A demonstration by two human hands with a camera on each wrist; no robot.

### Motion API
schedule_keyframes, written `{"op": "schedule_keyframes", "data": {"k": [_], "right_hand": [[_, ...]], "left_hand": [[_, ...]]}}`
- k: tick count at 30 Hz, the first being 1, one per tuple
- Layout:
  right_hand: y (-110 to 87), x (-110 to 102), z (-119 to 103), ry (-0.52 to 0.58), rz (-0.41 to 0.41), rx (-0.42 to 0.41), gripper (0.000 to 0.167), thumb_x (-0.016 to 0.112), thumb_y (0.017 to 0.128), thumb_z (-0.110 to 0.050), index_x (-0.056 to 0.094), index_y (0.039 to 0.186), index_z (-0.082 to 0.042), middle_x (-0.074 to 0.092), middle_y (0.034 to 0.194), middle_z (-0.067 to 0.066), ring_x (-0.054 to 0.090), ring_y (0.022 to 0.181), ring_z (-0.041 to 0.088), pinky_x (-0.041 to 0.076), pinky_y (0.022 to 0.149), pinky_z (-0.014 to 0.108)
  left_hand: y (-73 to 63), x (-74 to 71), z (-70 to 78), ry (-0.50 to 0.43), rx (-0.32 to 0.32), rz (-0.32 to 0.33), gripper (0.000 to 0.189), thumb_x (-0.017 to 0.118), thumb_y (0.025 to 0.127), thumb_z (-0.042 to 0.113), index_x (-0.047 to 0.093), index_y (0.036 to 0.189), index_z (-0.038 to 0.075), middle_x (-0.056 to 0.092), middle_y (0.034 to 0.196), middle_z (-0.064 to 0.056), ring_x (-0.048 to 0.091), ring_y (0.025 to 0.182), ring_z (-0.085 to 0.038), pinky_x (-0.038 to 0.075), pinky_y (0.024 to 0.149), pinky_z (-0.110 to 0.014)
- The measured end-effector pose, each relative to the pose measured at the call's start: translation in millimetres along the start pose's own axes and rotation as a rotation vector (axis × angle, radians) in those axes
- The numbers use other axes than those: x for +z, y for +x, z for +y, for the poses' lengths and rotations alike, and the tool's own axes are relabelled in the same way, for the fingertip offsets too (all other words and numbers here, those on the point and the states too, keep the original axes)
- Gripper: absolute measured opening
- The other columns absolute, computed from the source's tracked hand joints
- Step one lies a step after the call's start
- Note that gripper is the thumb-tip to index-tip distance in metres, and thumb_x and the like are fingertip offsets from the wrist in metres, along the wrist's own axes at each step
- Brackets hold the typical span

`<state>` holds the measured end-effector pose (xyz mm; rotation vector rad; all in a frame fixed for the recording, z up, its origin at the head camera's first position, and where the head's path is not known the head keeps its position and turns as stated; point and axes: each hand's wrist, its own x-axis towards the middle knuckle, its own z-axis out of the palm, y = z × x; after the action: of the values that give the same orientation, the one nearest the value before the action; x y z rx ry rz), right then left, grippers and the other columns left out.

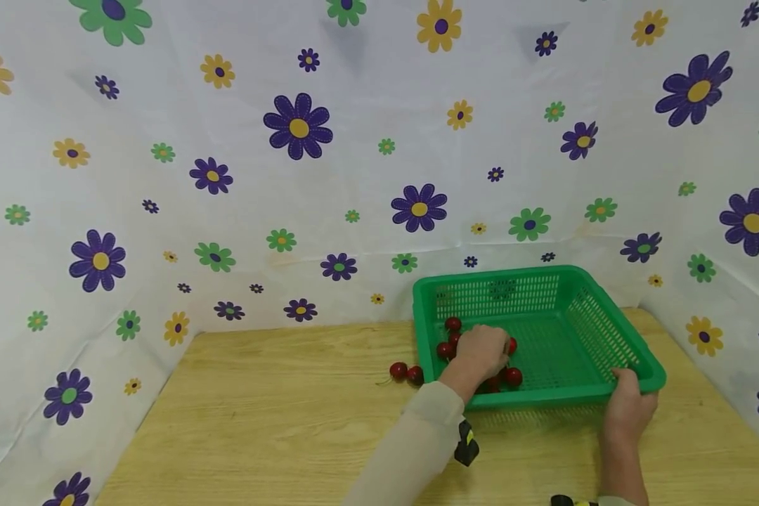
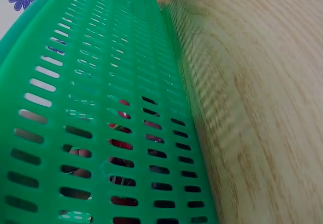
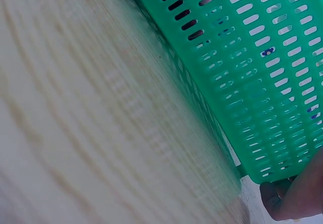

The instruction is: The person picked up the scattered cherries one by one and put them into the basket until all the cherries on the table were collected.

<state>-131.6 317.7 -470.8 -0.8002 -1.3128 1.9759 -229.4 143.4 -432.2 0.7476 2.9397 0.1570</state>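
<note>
A green plastic basket with slotted walls stands on the table. Several red cherries lie in its left part. My left hand reaches over the near rim and down among them, its fingertips hidden; whether it pinches a cherry I cannot tell. In the left wrist view, bits of red fruit show through the slots. At the near right corner my right hand grips the basket's rim, thumb over the edge and fingers outside. The right wrist view catches part of this hand at the basket's lower corner.
Two cherries with a stem lie on the wooden table, just left of the basket. A white flower-patterned cloth rises behind the table and along both sides. The basket stands close to the back cloth.
</note>
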Motion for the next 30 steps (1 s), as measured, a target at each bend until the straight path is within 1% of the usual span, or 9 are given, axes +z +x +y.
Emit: {"op": "schedule_keyframes", "data": {"k": [4,6,13,17,19,22,24,27,30], "right_hand": [[-1.5,-2,0,0.005,0.006,0.013,0.026,0.05,0.091,-0.011,0.055,0.113,-0.024,0.056,0.106,-0.008,0.051,0.094,0.004,0.04,0.077,0.013],[-1.9,-2,1,0.012,0.008,0.008,0.026,0.05,0.091,-0.01,0.056,0.113,-0.024,0.057,0.106,-0.008,0.051,0.093,0.004,0.04,0.077,0.013],[-2.4,-2,1,0.055,0.008,-0.007,0.027,0.05,0.09,-0.008,0.058,0.112,-0.022,0.059,0.104,-0.007,0.052,0.092,0.005,0.041,0.076,0.014],[-3.1,0,-1,0.055,0.013,-0.003,0.028,0.05,0.089,-0.007,0.057,0.112,-0.022,0.058,0.104,-0.007,0.051,0.093,0.005,0.041,0.076,0.014],[-3.6,0,-2,0.048,0.026,0.002,0.026,0.051,0.088,-0.007,0.058,0.109,-0.021,0.058,0.103,-0.006,0.05,0.092,0.005,0.04,0.076,0.014],[-4.4,0,-3,0.043,0.044,0.017,0.023,0.053,0.087,-0.006,0.059,0.106,-0.018,0.057,0.1,-0.006,0.05,0.09,0.006,0.04,0.076,0.014],[-5.2,0,-3,0.042,0.05,0.021,0.021,0.054,0.087,-0.007,0.06,0.104,-0.016,0.058,0.098,-0.006,0.05,0.088,0.006,0.04,0.076,0.015],[-5.7,0,-4,0.035,0.059,0.019,0.02,0.054,0.087,-0.007,0.061,0.103,-0.016,0.06,0.095,-0.009,0.051,0.087,0.005,0.041,0.075,0.014],[-5.9,1,-4,0.023,0.061,0.011,0.019,0.054,0.086,-0.007,0.061,0.101,-0.016,0.06,0.092,-0.01,0.05,0.086,0.005,0.04,0.074,0.013]], "left_hand": [[-2.5,0.2,1.1,-0.023,-0.017,0.014,0.042,0.056,0.1,0.021,0.042,0.06,0.018,0.036,0.053,0.004,0.034,0.052,-0.01,0.033,0.047,-0.023],[-3.4,-0.2,1.6,-0.034,-0.024,0.017,0.044,0.053,0.1,0.019,0.038,0.059,0.017,0.032,0.052,0.003,0.031,0.052,-0.011,0.031,0.046,-0.024],[-3.5,-0.3,1.7,-0.024,-0.036,0.043,0.038,0.052,0.099,0.018,0.045,0.062,0.018,0.043,0.056,0.002,0.033,0.052,-0.012,0.03,0.043,-0.025],[-3.1,-3.8,3.0,0.0,-0.024,0.092,0.036,0.053,0.1,0.022,0.047,0.065,0.019,0.048,0.06,0.003,0.041,0.053,-0.009,0.035,0.043,-0.024],[-5.2,-7.1,3.2,-0.009,-0.01,0.128,0.036,0.053,0.101,0.024,0.048,0.065,0.02,0.048,0.059,0.004,0.043,0.052,-0.008,0.036,0.043,-0.024],[-12.6,-11.9,0.1,-0.075,0.023,0.181,0.037,0.053,0.101,0.023,0.047,0.065,0.019,0.044,0.056,0.004,0.038,0.049,-0.008,0.032,0.042,-0.022],[-19.9,-14.6,-4.2,-0.134,0.054,0.224,0.035,0.054,0.101,0.021,0.052,0.066,0.019,0.044,0.055,0.005,0.035,0.048,-0.007,0.029,0.041,-0.021],[-30.0,-16.6,-13.6,-0.211,0.09,0.291,0.027,0.056,0.099,0.017,0.064,0.074,0.02,0.054,0.063,0.008,0.039,0.05,-0.004,0.029,0.041,-0.019],[-38.5,-18.3,-23.6,-0.272,0.103,0.345,0.019,0.057,0.099,0.016,0.073,0.089,0.02,0.065,0.078,0.009,0.049,0.057,-0.001,0.035,0.045,-0.016]]}}
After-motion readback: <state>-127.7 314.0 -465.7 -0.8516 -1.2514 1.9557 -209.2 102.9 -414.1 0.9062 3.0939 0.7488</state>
